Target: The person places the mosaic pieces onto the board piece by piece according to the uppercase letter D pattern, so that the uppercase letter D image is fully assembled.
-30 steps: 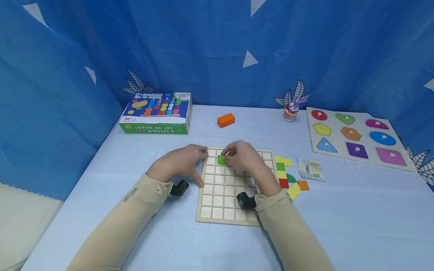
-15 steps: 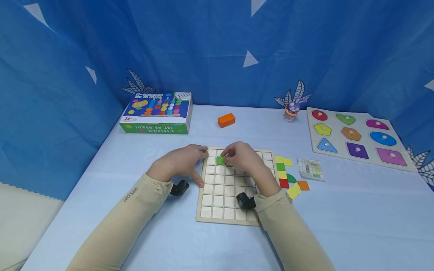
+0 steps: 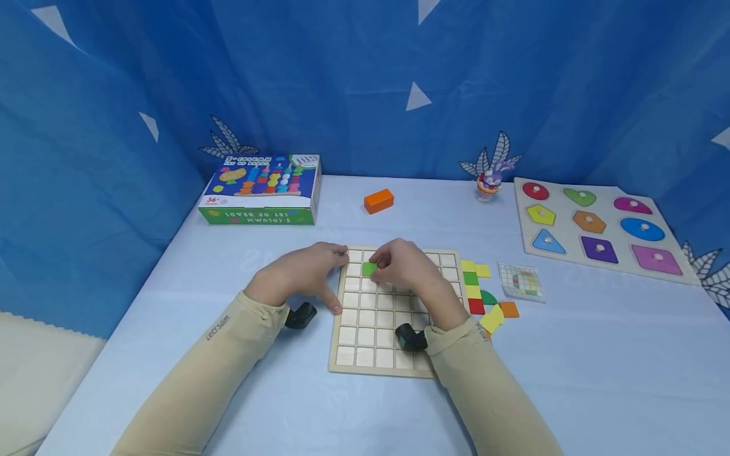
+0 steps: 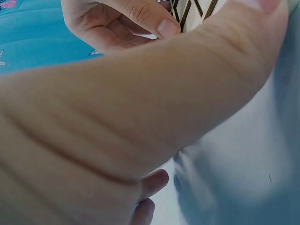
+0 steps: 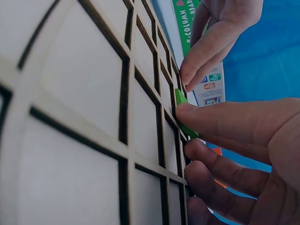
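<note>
A pale wooden grid board (image 3: 346,354) lies on the table in front of me. My left hand (image 3: 305,272) rests at its left edge, thumb and fingertips spread along the rim. Over the upper part of the board, my right hand (image 3: 407,266) pinches a small green square tile (image 3: 369,269) at a cell near the top left. In the right wrist view, the thumb lies on the green tile (image 5: 182,101), which sits tilted at the grid, and the other fingers curl near the board. The left wrist view is mostly filled by the left hand (image 4: 140,108).
Right of the board lie yellow, green and red tiles (image 3: 475,306), an orange tile (image 3: 509,309) and a printed pattern card (image 3: 521,282). Farther back stand a bead-set box (image 3: 259,190), an orange block (image 3: 379,201), a small purple figurine (image 3: 488,183) and a knobbed shape puzzle (image 3: 613,242).
The green tile has shifted slightly left at the cell, and more of it shows beside the right fingers. The left hand stays at the board's edge.
</note>
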`<state>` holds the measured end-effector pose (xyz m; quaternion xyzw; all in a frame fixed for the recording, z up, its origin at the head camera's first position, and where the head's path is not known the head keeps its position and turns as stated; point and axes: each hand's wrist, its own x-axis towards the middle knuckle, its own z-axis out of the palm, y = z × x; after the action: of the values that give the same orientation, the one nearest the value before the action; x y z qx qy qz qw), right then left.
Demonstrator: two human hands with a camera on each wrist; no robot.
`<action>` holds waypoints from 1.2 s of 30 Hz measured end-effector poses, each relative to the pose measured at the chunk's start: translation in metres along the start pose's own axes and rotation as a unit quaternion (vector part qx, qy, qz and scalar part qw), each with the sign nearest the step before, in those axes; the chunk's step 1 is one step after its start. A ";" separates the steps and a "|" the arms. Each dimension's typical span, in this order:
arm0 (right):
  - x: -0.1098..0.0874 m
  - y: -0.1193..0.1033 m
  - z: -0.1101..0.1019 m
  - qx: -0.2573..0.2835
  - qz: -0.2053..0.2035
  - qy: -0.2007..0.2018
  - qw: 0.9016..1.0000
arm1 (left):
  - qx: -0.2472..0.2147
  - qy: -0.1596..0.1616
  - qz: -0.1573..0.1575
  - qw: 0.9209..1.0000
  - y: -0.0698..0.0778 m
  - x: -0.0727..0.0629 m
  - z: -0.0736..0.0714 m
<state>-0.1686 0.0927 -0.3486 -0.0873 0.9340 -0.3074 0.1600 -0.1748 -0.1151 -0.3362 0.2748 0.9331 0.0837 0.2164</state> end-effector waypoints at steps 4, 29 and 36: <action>-0.001 0.000 0.000 -0.003 0.003 -0.001 1.000 | 0.006 0.000 0.001 1.000 0.000 0.000 0.000; -0.008 0.005 -0.019 0.015 -0.016 0.005 1.000 | 0.006 0.004 0.003 1.000 0.002 -0.001 0.000; -0.016 0.017 -0.041 0.031 0.014 0.028 0.999 | 0.010 0.012 0.008 1.000 -0.002 0.002 0.004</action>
<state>-0.1691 0.1328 -0.3239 -0.0607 0.9291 -0.3366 0.1406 -0.1750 -0.1154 -0.3404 0.2836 0.9341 0.0794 0.2016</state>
